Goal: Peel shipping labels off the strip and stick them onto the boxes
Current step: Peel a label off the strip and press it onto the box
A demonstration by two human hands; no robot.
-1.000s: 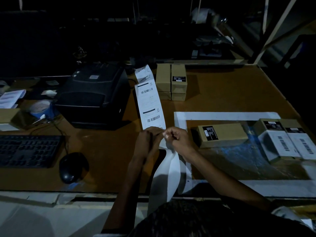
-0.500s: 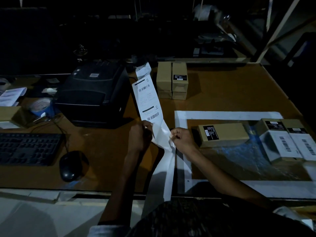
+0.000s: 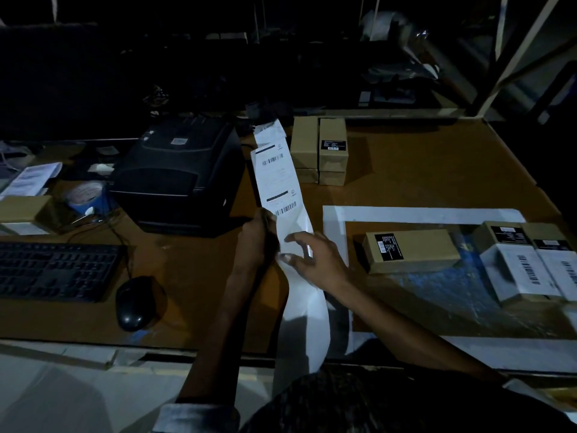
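A long white label strip (image 3: 276, 173) runs from behind the printer toward me, and its bare backing (image 3: 306, 323) hangs over the table's near edge. My left hand (image 3: 257, 240) grips the strip's left edge just below the nearest printed label (image 3: 284, 207). My right hand (image 3: 315, 259) lies on the strip with fingers spread and its thumb on the paper. A plain brown box (image 3: 412, 250) with a black sticker lies right of my hands. Two boxes with white barcode labels (image 3: 515, 270) (image 3: 559, 267) lie at the far right.
A black label printer (image 3: 181, 173) stands left of the strip, with a keyboard (image 3: 56, 270) and a mouse (image 3: 134, 303) nearer me. A stack of brown boxes (image 3: 318, 151) sits at the back. A white taped frame (image 3: 406, 214) outlines the work area; a tape roll (image 3: 84, 195) is far left.
My hands have moved apart on the strip. The right hand went from pinching the paper to lying on it with spread fingers. The strip has shifted slightly left and up.
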